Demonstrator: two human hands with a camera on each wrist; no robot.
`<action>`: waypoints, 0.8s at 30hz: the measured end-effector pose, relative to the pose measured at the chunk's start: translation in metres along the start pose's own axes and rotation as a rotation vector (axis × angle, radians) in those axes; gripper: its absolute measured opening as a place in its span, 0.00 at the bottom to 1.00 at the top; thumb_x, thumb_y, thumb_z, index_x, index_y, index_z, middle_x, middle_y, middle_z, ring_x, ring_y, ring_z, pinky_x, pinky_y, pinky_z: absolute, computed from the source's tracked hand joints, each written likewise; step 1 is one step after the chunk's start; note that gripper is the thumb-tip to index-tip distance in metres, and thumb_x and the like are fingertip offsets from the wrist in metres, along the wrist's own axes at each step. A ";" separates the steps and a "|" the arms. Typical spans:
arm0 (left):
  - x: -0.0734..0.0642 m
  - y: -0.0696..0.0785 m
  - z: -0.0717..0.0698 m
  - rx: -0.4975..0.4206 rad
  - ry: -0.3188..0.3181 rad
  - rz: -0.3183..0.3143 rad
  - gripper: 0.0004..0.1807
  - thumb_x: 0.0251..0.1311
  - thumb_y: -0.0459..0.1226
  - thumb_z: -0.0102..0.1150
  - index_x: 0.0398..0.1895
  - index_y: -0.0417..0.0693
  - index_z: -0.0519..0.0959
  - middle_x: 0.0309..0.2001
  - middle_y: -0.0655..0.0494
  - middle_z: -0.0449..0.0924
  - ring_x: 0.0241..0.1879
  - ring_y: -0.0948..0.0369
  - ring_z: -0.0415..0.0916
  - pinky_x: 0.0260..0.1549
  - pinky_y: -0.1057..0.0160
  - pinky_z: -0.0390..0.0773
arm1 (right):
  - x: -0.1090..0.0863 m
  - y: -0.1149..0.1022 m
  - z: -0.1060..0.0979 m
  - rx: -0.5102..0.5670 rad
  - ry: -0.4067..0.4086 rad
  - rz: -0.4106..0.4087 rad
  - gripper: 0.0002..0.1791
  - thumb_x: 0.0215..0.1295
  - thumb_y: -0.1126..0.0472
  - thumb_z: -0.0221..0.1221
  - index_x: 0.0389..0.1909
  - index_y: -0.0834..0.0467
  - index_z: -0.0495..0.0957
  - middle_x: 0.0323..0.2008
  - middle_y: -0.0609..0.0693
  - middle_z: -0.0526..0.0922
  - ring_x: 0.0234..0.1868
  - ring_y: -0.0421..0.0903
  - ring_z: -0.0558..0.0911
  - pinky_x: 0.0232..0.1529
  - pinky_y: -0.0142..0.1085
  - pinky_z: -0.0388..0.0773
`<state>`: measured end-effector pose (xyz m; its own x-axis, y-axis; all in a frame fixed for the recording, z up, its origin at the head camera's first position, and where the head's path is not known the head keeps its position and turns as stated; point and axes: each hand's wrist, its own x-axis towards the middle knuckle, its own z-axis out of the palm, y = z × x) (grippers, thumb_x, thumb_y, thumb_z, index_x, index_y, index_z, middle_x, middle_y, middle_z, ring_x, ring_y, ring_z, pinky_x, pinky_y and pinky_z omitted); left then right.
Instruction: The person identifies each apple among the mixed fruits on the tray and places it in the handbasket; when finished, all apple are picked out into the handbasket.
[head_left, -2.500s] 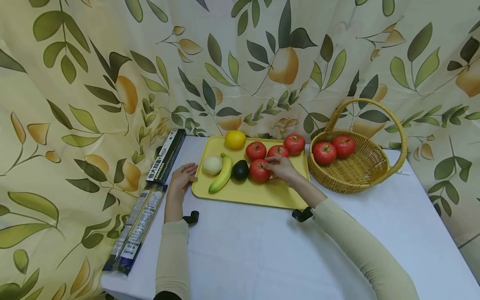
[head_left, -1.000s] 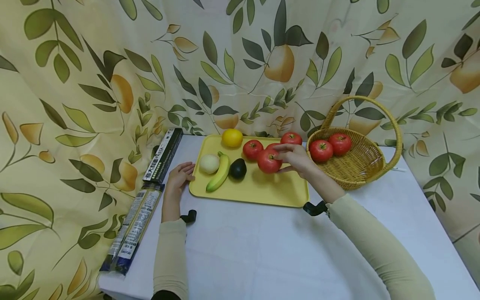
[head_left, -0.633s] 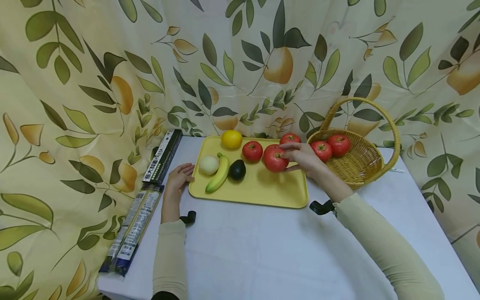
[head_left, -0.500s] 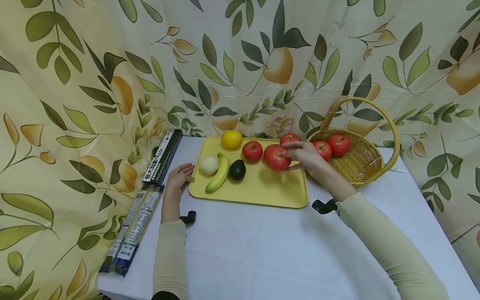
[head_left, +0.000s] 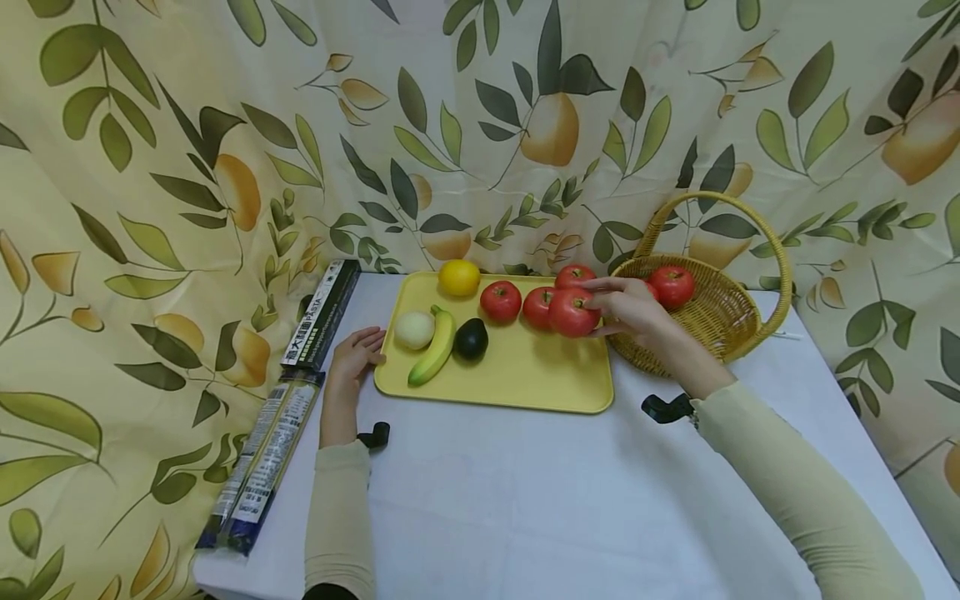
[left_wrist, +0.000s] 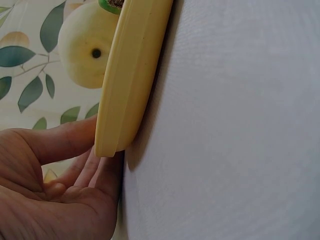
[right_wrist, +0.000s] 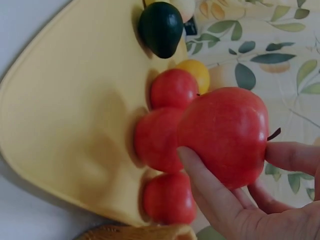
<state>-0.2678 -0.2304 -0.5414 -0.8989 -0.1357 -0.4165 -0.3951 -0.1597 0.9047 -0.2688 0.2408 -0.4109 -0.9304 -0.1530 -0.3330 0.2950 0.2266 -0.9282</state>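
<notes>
In the head view my right hand (head_left: 637, 315) holds a red apple (head_left: 573, 313) above the right part of the yellow tray (head_left: 525, 383). The right wrist view shows thumb and fingers around this apple (right_wrist: 225, 135), its dark stem sticking out near a fingertip. My left hand (head_left: 354, 358) grips the tray's left rim; in the left wrist view the thumb lies at the rim (left_wrist: 122, 85) and the other fingers (left_wrist: 107, 172) bend against its outer side. Three more red apples, among them one apple (head_left: 500, 302), lie on the tray.
A lemon (head_left: 458, 277), a pale round fruit (head_left: 414, 330), a banana (head_left: 433, 350) and an avocado (head_left: 471, 340) also lie on the tray. Right of it stands a wicker basket (head_left: 720, 325) with red apples inside, one partly behind my hand. Pasta packs (head_left: 266, 458) lie along the left.
My right hand has taken hold of the front apple, lifted it off the tray and carried it rightward towards the basket. The left hand has stayed at the tray's rim.
</notes>
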 end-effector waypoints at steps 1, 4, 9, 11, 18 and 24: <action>0.000 0.000 0.000 -0.001 -0.001 -0.001 0.42 0.59 0.13 0.54 0.78 0.41 0.65 0.75 0.42 0.69 0.73 0.52 0.69 0.71 0.60 0.70 | -0.001 0.000 -0.001 0.004 0.004 0.001 0.30 0.73 0.67 0.57 0.75 0.64 0.67 0.66 0.62 0.66 0.57 0.55 0.71 0.54 0.59 0.84; 0.000 0.001 0.000 -0.002 0.000 -0.002 0.41 0.60 0.13 0.54 0.78 0.41 0.65 0.75 0.42 0.69 0.73 0.52 0.68 0.72 0.60 0.70 | -0.002 0.000 -0.006 0.009 0.011 0.002 0.31 0.74 0.66 0.57 0.75 0.65 0.66 0.69 0.62 0.64 0.58 0.56 0.70 0.54 0.58 0.84; 0.001 0.000 0.000 0.001 -0.006 -0.001 0.41 0.60 0.13 0.54 0.78 0.41 0.64 0.75 0.42 0.68 0.74 0.51 0.67 0.72 0.60 0.70 | -0.003 0.002 -0.016 0.018 0.034 0.019 0.31 0.74 0.65 0.59 0.76 0.63 0.65 0.69 0.61 0.64 0.58 0.55 0.70 0.55 0.58 0.83; 0.001 0.000 0.000 0.001 -0.008 0.000 0.42 0.60 0.13 0.54 0.79 0.41 0.64 0.75 0.41 0.68 0.74 0.51 0.67 0.72 0.60 0.70 | -0.004 0.002 -0.019 0.020 0.040 0.025 0.32 0.74 0.64 0.59 0.76 0.62 0.65 0.69 0.61 0.64 0.58 0.55 0.71 0.55 0.57 0.83; 0.001 0.000 0.000 0.004 -0.007 0.014 0.42 0.59 0.12 0.54 0.78 0.39 0.64 0.75 0.41 0.68 0.74 0.51 0.68 0.71 0.60 0.70 | -0.007 0.006 -0.029 0.006 0.046 0.020 0.32 0.74 0.65 0.58 0.77 0.63 0.65 0.72 0.64 0.63 0.59 0.57 0.75 0.54 0.56 0.84; 0.000 -0.001 0.000 -0.010 -0.015 0.023 0.42 0.59 0.12 0.53 0.78 0.39 0.64 0.75 0.40 0.68 0.74 0.51 0.67 0.71 0.60 0.71 | -0.010 0.008 -0.036 0.001 0.038 0.023 0.34 0.75 0.64 0.57 0.79 0.63 0.61 0.75 0.66 0.60 0.63 0.62 0.73 0.53 0.56 0.84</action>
<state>-0.2670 -0.2299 -0.5424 -0.9105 -0.1248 -0.3942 -0.3726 -0.1660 0.9130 -0.2654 0.2782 -0.4088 -0.9311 -0.1107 -0.3475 0.3164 0.2287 -0.9207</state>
